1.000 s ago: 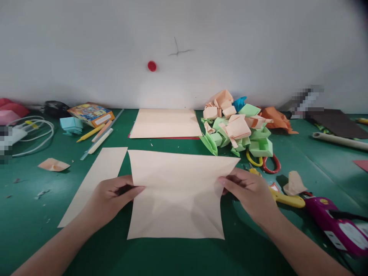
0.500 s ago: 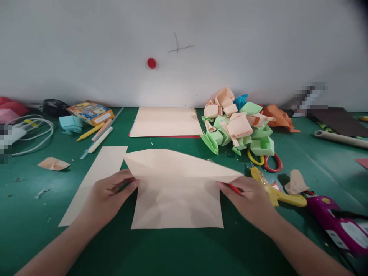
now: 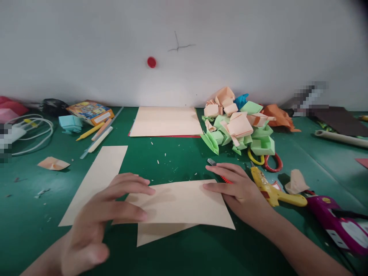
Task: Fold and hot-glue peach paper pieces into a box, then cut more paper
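Note:
A peach paper sheet [image 3: 184,205] lies folded over on the green table mat [image 3: 172,161], its upper layer skewed so a corner of the lower layer shows beneath. My left hand [image 3: 106,214] rests its stretched fingers on the sheet's left part. At the sheet's right edge, my right hand [image 3: 238,188] presses down with fingers extended. Under the right hand's fingers lies a red-handled tool [image 3: 218,170], only partly visible.
A peach paper strip [image 3: 94,180] lies left of the sheet. More peach sheets [image 3: 165,120] sit at the back. A pile of folded paper shapes [image 3: 238,126], scissors [image 3: 264,161], a yellow glue gun [image 3: 276,189] and a purple tool [image 3: 336,226] crowd the right. Pens, a box [image 3: 90,112] and cables lie far left.
The sheet's far half has been brought down toward me and folded over the near half. Both hands moved from gripping its side edges to lying flat on it.

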`<control>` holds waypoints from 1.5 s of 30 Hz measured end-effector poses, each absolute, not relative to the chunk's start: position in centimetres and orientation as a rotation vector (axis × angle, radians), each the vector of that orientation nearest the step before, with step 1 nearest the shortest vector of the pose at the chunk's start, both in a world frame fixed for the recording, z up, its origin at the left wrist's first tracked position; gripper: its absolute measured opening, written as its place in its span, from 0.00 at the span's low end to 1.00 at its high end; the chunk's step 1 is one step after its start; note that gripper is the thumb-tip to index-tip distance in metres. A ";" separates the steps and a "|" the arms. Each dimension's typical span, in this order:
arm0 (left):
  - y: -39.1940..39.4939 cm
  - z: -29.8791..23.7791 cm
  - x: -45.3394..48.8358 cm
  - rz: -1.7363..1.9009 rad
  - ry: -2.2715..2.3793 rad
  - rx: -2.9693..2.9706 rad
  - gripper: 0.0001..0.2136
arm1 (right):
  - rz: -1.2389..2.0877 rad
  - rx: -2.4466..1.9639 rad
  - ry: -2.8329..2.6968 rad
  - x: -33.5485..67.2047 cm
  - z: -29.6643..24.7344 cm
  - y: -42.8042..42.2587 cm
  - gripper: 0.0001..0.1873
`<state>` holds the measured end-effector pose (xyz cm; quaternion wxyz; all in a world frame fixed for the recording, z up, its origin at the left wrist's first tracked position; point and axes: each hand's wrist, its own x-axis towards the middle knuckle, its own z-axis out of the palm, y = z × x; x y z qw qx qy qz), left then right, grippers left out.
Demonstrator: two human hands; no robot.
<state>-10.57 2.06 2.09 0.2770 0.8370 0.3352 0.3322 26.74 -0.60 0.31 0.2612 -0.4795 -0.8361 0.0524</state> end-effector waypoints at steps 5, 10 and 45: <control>0.2 1.4 -8.3 0.628 0.810 2.550 0.16 | 0.232 -1.411 -2.358 26.5 0.2 -0.8 0.29; -0.3 0.7 -7.5 0.338 0.826 2.655 0.34 | 0.287 -1.481 -2.449 26.4 0.4 -1.3 0.30; 2.6 -0.7 -8.5 0.388 0.990 3.013 0.21 | 0.012 -1.350 -2.722 25.1 -0.1 -1.9 0.30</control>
